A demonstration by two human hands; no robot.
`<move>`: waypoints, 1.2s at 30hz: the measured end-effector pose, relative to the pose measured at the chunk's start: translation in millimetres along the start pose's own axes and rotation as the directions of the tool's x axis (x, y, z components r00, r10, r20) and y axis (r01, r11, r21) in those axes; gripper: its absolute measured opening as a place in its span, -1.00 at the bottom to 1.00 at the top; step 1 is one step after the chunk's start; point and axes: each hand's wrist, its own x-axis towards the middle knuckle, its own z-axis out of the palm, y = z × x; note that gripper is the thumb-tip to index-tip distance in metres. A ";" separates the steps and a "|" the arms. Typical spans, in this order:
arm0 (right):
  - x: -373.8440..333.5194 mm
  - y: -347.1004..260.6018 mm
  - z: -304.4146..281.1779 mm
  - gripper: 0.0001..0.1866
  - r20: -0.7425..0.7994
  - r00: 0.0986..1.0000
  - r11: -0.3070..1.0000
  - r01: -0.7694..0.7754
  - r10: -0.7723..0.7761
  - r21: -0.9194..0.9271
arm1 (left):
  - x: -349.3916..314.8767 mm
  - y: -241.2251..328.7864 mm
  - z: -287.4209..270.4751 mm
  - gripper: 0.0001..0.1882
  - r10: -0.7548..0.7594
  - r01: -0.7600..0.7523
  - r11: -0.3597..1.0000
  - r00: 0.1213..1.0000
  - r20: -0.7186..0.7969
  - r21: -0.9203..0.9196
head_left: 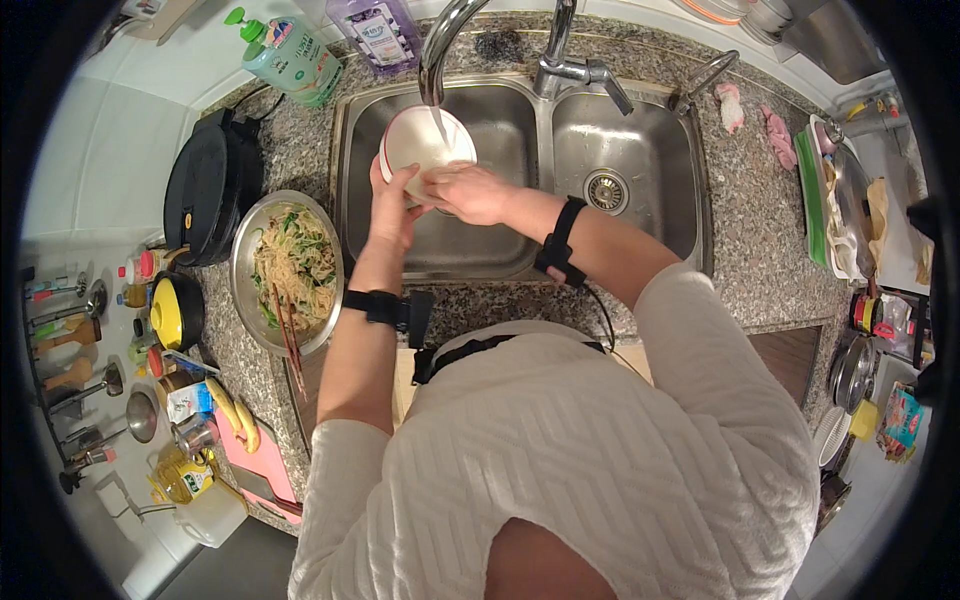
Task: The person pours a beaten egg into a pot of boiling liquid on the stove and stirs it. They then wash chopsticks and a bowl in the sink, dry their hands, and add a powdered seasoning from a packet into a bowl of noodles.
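Observation:
Over the left sink basin, a white bowl with a red line round its rim is held tilted under the running tap. A thin stream of water falls into it. My left hand grips the bowl from the left and below, thumb at its near rim. My right hand is closed at the bowl's near right side, its fingers against the bowl. Part of its fingertips is hidden, so I cannot make out whether they hold a cloth.
Left of the sink stands a metal bowl of noodles and greens with chopsticks in it. Behind are a black electric pan and two pump bottles, one green, one purple. The right basin adjoins.

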 end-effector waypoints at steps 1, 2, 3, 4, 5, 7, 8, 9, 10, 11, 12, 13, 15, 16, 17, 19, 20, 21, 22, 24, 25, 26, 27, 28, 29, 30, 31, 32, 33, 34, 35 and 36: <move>7.6 -7.9 4.4 -0.63 0.055 0.987 0.973 -0.161 0.154 0.163 | -2.3 -8.6 8.5 -0.12 0.046 -0.048 0.998 0.997 -0.068 -0.041; 10.0 -14.4 6.1 -0.64 0.110 0.957 0.900 -0.288 0.267 0.326 | -1.4 -9.6 11.1 -0.13 0.093 -0.099 0.993 0.993 -0.075 -0.068; 10.7 -19.2 5.3 -0.65 0.162 0.930 0.790 -0.365 0.329 0.493 | -0.5 -10.6 15.0 -0.13 0.097 -0.101 0.991 0.994 -0.056 -0.087; 8.2 -23.1 3.4 -0.65 -0.022 0.946 0.769 -0.248 0.322 0.589 | 0.3 -8.2 13.8 -0.19 0.117 -0.118 0.990 0.993 -0.006 -0.083; 4.7 -24.4 0.0 -0.62 -0.082 0.961 0.889 -0.210 0.264 0.407 | 0.5 -4.9 11.6 -0.21 0.109 -0.108 0.992 0.994 0.003 -0.058; -8.6 -19.5 -11.6 -0.54 -0.056 0.997 0.998 -0.055 0.055 0.002 | 0.1 5.2 3.1 -0.26 0.008 -0.009 1.000 0.999 0.036 0.016; -11.2 -20.5 -14.5 -0.52 -0.049 0.999 0.976 -0.030 0.020 -0.218 | -1.2 7.7 1.8 -0.29 -0.002 -0.007 0.987 0.998 0.059 0.158; -8.1 -24.3 -13.5 -0.54 -0.086 0.996 0.992 -0.015 0.004 -0.127 | -2.2 8.2 4.3 -0.29 -0.019 0.011 0.994 0.997 0.078 0.105; -10.7 -24.1 -15.4 -0.56 -0.094 0.995 0.999 -0.031 0.027 -0.043 | -3.8 8.5 5.7 -0.29 -0.008 0.006 0.999 0.999 0.038 0.044; -6.9 -28.0 -13.2 -0.57 -0.034 0.997 0.997 -0.071 0.073 0.037 | -5.8 5.9 11.3 -0.28 0.010 -0.011 1.000 0.998 -0.058 -0.020; -6.6 -31.0 -11.5 -0.67 0.063 0.947 0.903 -0.319 0.315 0.289 | -7.5 3.7 15.1 -0.26 0.005 -0.008 1.000 0.993 -0.117 -0.028; -3.9 -32.9 -10.7 -0.69 0.046 0.938 0.857 -0.334 0.344 0.392 | -8.6 2.1 20.5 -0.24 0.159 -0.169 0.981 0.982 -0.105 -0.092; -5.2 -34.0 -11.0 -0.70 -0.085 0.948 0.825 -0.220 0.306 0.521 | -8.6 5.2 19.9 -0.23 0.153 -0.152 0.987 0.988 0.006 -0.052; -7.9 -34.2 -10.9 -0.69 -0.204 0.963 0.948 -0.108 0.175 0.301 | -8.4 7.7 16.4 -0.22 0.076 -0.075 0.997 0.997 0.028 -0.034; -8.7 -32.9 -11.8 -0.68 -0.230 0.973 0.998 0.016 -0.002 0.059 | -7.5 11.2 12.2 -0.22 -0.033 0.033 0.999 0.999 -0.005 0.018; -11.6 -31.4 -11.1 -0.67 -0.360 0.933 0.999 0.042 -0.029 0.027 | -5.7 11.8 8.6 -0.21 -0.002 0.000 0.998 1.000 0.019 0.065; -13.0 -29.8 -10.2 -0.68 -0.313 0.946 0.986 -0.035 0.085 0.162 | -4.4 10.9 8.0 -0.20 0.039 -0.039 0.999 0.999 -0.027 -0.012; -13.7 -32.0 -5.6 -0.70 -0.194 0.968 0.948 -0.096 0.161 0.303 | -5.2 5.9 10.7 -0.19 0.055 -0.060 0.996 0.995 -0.080 -0.066; -9.0 -35.4 0.0 -0.72 -0.210 0.945 0.893 -0.140 0.249 0.428 | -4.2 2.0 14.3 -0.14 0.114 -0.110 0.993 0.988 -0.103 0.048; -5.6 -41.6 13.3 -0.70 -0.136 0.934 0.799 -0.200 0.330 0.567 | -4.2 -2.6 19.2 -0.09 0.223 -0.209 0.972 0.963 -0.152 0.105; -7.7 -41.9 17.4 -0.69 -0.134 0.949 0.794 -0.157 0.287 0.587 | -4.5 -1.8 20.1 -0.08 0.173 -0.147 0.975 0.973 -0.155 0.169; -8.2 -42.6 20.8 -0.70 -0.096 0.936 0.814 -0.240 0.338 0.529 | -4.5 -0.7 20.4 -0.08 0.124 -0.097 0.978 0.983 -0.137 0.187; -8.4 -41.0 21.5 -0.71 -0.108 0.938 0.845 -0.243 0.331 0.477 | -4.4 3.3 19.1 -0.07 0.068 -0.029 0.980 0.978 -0.197 0.197; -9.4 -38.8 21.1 -0.71 -0.093 0.919 0.860 -0.319 0.384 0.398 | -4.8 6.2 18.4 0.02 0.125 -0.061 0.945 0.975 -0.183 0.321; -9.0 -35.2 18.5 -0.70 -0.076 0.910 0.735 -0.278 0.408 0.619 | -4.6 9.7 17.4 0.06 0.159 -0.071 0.888 0.975 -0.158 0.454; -5.6 -32.8 15.6 -0.69 -0.033 0.887 0.559 -0.261 0.460 0.787 | -5.7 10.8 17.6 0.10 0.254 -0.122 0.815 0.954 -0.160 0.567; -0.5 -31.3 12.2 -0.68 0.003 0.885 0.357 -0.191 0.465 0.915 | -5.9 11.5 18.2 0.14 0.333 -0.196 0.717 0.939 -0.082 0.669; 4.8 -25.9 6.3 -0.70 0.180 0.821 0.112 -0.283 0.542 0.953 | -6.9 10.6 18.9 0.23 0.365 -0.248 0.694 0.930 -0.034 0.676; 10.7 -25.4 3.5 -0.70 0.180 0.807 0.087 -0.275 0.563 0.957 | -7.3 8.0 21.3 0.24 0.384 -0.217 0.714 0.916 -0.113 0.665; 16.0 -23.6 0.3 -0.71 0.153 0.814 0.071 -0.231 0.560 0.970 | -7.1 5.3 23.2 0.26 0.388 -0.212 0.728 0.912 -0.136 0.652; 21.0 -25.3 0.0 -0.71 0.102 0.840 0.056 -0.156 0.533 0.986 | -6.6 2.1 25.2 0.27 0.442 -0.248 0.736 0.881 -0.170 0.630; 24.6 -24.9 -1.9 -0.69 0.016 0.871 0.227 -0.145 0.492 0.963 | -5.0 -1.1 27.8 0.28 0.411 -0.196 0.752 0.886 -0.215 0.629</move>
